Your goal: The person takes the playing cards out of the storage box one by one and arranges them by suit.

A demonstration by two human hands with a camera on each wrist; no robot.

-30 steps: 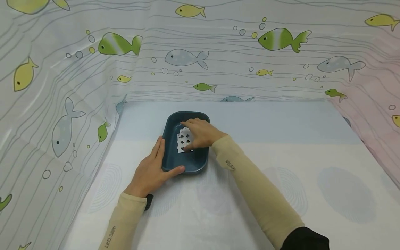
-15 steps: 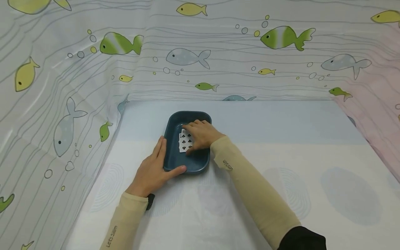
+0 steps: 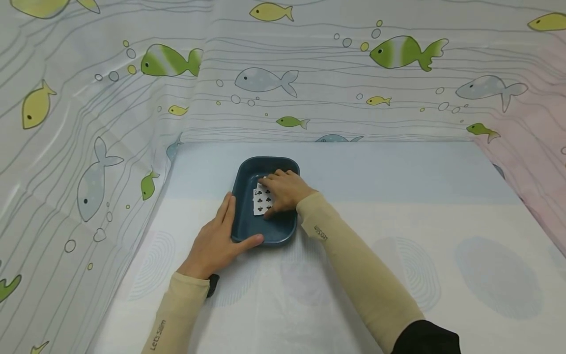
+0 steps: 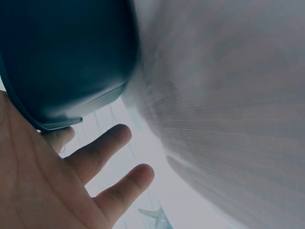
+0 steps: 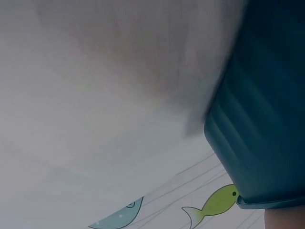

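A dark blue tray (image 3: 265,236) with rounded corners stands on the table, and inside it a small pile of playing cards (image 3: 261,202) lies face up. Clubs show on the top card. My right hand (image 3: 286,191) reaches over the tray's right side and holds the pile between thumb and fingers, hiding its right part. Along the left wall my left hand (image 3: 216,244) lies with straight fingers, its thumb on the near rim. In the left wrist view, fingers (image 4: 102,152) stand spread beside the tray's outer wall. The right wrist view shows mostly the outside of the tray (image 5: 267,119).
A pale cloth with faint round prints covers the table (image 3: 353,172). Behind and to the left hangs a fish-patterned curtain (image 3: 327,78); its right side is pinkish. A black band (image 3: 212,285) is on the left wrist.
The right thumb has slid slightly to the right along the cards' near edge. The left hand and tray stay together; the head view has shifted a little.
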